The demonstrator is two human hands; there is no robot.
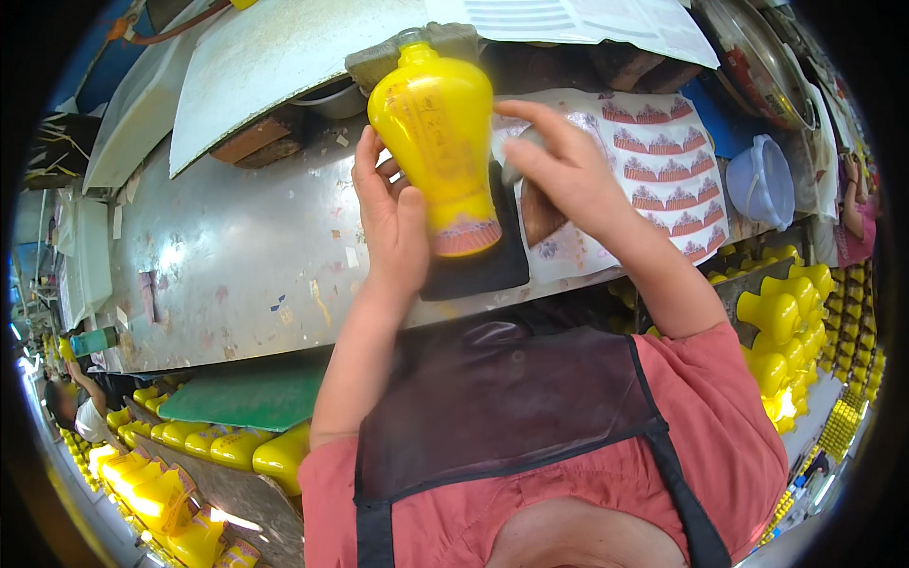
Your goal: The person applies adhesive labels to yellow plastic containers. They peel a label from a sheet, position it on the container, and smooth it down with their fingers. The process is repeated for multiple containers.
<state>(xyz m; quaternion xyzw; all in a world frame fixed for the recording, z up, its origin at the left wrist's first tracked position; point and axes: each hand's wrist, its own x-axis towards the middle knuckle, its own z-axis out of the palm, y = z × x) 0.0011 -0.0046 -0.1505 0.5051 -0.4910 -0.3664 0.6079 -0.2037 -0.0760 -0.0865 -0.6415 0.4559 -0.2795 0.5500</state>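
Observation:
A yellow vase [431, 123] with a narrow neck stands tilted in front of me, with faint brown written marks on its body and a pink-purple patterned band round its foot. My left hand [390, 213] grips its left side, thumb in front and fingers partly hidden behind. On the other side, my right hand [568, 166] has its forefinger stretched out to the vase's edge; whether it touches is hard to tell. Beneath that hand lies a brown wedge-shaped thing [542, 214], partly covered. The vase's foot is over a black pad [488, 270].
Printed sheets of red-and-purple scalloped bands [663, 170] lie at the right, beside a pale blue bucket [762, 180]. A grey block [365, 64] is behind the vase. The metal table [237, 246] carries paper scraps. Yellow vases [781, 317] are stacked lower right, more lower left.

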